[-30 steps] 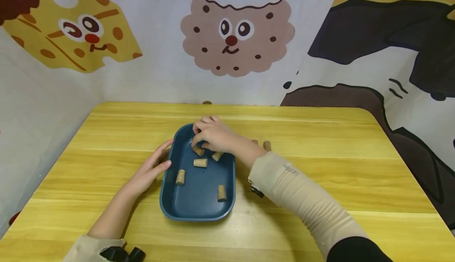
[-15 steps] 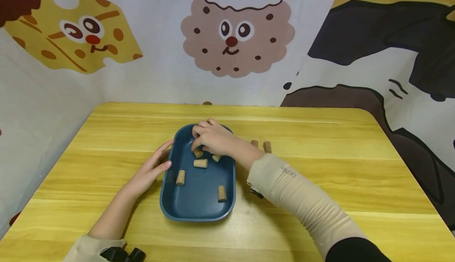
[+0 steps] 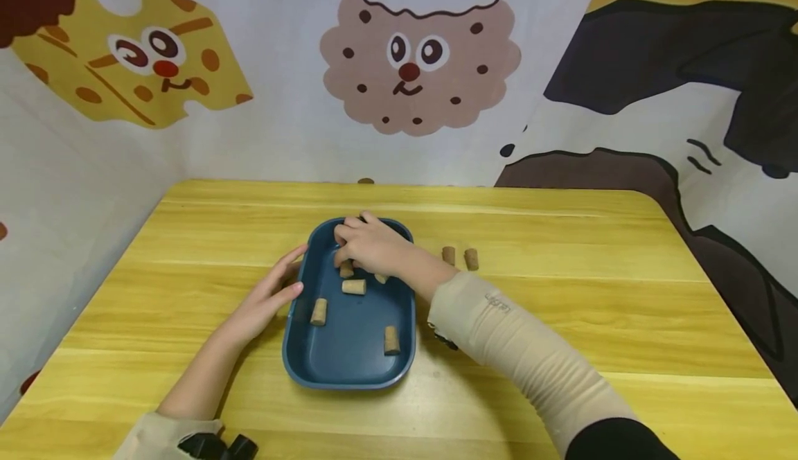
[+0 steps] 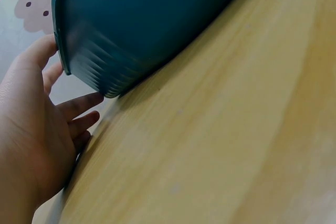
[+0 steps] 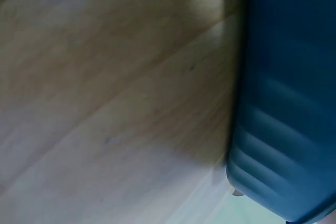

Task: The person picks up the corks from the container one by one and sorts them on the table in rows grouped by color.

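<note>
A blue tray [image 3: 349,359] stands on the wooden table with several tapered corks in it. My right hand [image 3: 374,246] reaches over the tray's far right side and pinches a cork [image 3: 346,270] near the far end; the fingers partly hide it. Close under that hand a second cork [image 3: 381,278] is mostly covered. My left hand [image 3: 268,297] rests its fingers and thumb along the tray's left wall, fingers spread and relaxed. The left wrist view shows that hand [image 4: 34,129] against the ribbed outside of the tray [image 4: 121,40]. In the right wrist view, only the tray's outer wall [image 5: 289,129] shows clearly.
Other corks in the tray include one lying sideways [image 3: 353,287], one at left [image 3: 318,312] and one at near right [image 3: 391,340]. Two darker corks [image 3: 471,259] stand on the table right of the tray. A cartoon-printed curtain [image 3: 262,148] hangs behind the table [image 3: 592,294].
The cork at my right fingertips has turned from slanted to nearly upright. My right hand has shifted slightly left and nearer, uncovering the two corks on the table. The left hand stays put.
</note>
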A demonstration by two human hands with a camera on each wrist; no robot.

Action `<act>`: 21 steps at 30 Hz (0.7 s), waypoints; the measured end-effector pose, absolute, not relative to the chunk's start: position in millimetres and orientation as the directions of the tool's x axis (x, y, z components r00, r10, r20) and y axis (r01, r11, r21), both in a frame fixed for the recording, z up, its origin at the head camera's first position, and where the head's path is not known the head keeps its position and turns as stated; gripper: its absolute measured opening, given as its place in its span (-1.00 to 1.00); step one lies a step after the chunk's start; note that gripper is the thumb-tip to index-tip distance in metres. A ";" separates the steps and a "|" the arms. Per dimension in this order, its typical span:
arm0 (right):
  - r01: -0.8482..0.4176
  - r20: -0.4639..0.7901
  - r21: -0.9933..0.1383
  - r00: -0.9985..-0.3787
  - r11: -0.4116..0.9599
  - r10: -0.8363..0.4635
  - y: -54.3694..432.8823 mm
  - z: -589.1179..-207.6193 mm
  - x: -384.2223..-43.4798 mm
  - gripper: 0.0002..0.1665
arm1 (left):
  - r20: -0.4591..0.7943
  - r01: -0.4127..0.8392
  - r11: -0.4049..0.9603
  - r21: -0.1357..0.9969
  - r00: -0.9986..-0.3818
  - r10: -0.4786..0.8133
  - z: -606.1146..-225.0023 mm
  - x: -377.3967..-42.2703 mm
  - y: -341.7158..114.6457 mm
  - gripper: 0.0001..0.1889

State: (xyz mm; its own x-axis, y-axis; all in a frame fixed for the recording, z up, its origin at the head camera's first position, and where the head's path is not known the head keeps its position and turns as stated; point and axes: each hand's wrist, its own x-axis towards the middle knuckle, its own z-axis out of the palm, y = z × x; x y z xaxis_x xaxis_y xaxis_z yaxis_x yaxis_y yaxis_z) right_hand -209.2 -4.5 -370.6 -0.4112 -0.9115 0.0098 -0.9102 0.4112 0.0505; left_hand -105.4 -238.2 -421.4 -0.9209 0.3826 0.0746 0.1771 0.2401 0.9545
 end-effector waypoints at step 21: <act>-0.893 0.110 0.065 -0.437 0.445 -0.893 5.8 -352.6 -204.7 -0.70 | 0.093 0.189 0.227 0.955 -0.922 0.377 -420.7 -105.5 -236.6 -0.39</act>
